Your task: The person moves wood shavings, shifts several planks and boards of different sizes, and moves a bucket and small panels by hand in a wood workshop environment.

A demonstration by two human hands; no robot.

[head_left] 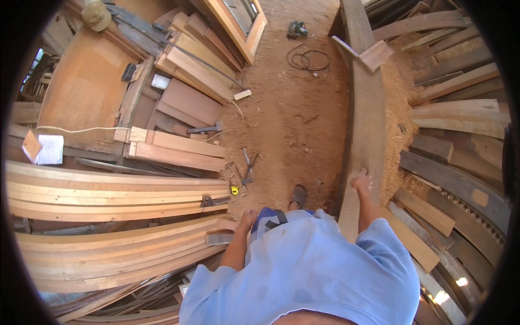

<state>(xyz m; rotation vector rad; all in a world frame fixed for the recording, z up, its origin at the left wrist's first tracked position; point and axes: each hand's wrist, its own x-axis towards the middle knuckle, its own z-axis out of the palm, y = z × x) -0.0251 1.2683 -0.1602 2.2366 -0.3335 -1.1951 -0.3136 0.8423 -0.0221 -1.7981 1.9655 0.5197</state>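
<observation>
My right hand [362,181] rests on top of a long, thick wooden beam [368,119] with its fingers spread, holding nothing. My left hand [249,218] hangs low beside my hip, close to the ends of the stacked pale boards [135,249]; its fingers are too small and partly hidden to read. A yellow tape measure [234,190] lies near the board ends, just ahead of that hand. Beside it a dark metal clamp-like tool [214,201] sits on the upper board stack [119,189].
Hand tools [249,167] and wood shavings litter the dirt floor [292,119]. Farther off lie a coiled cable [309,59] and a dark green power tool [297,30]. Joined wood pieces [374,55] sit across the beam. Timber [455,114] is heaped at right; a hammer [206,129] lies left.
</observation>
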